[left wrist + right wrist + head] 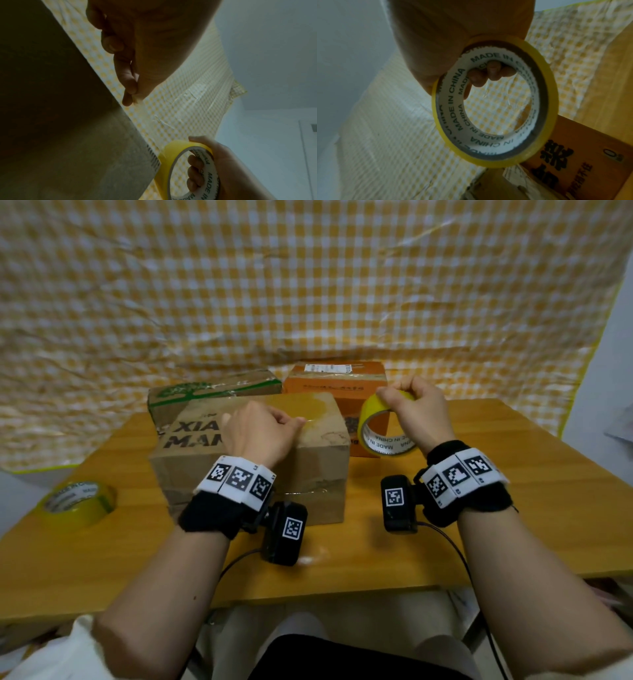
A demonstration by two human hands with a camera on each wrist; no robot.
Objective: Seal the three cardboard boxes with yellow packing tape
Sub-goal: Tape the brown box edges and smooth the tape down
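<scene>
Where gingham sheet (308,285) backs wooden table (513,474): left hand (260,433) pinching tape end; right hand (414,405) round tape roll (380,429).

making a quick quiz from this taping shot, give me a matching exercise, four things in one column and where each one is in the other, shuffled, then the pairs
Things:
1. tape roll with MADE IN CHINA core
2. second tape roll
3. orange box
4. brown box with black lettering

Places:
A. lying flat on the table, near its left edge
B. at the back on the right
C. nearest the person, under the left hand
D. held up in the right hand

Pairs: 1-D, 2-A, 3-B, 4-C
</scene>
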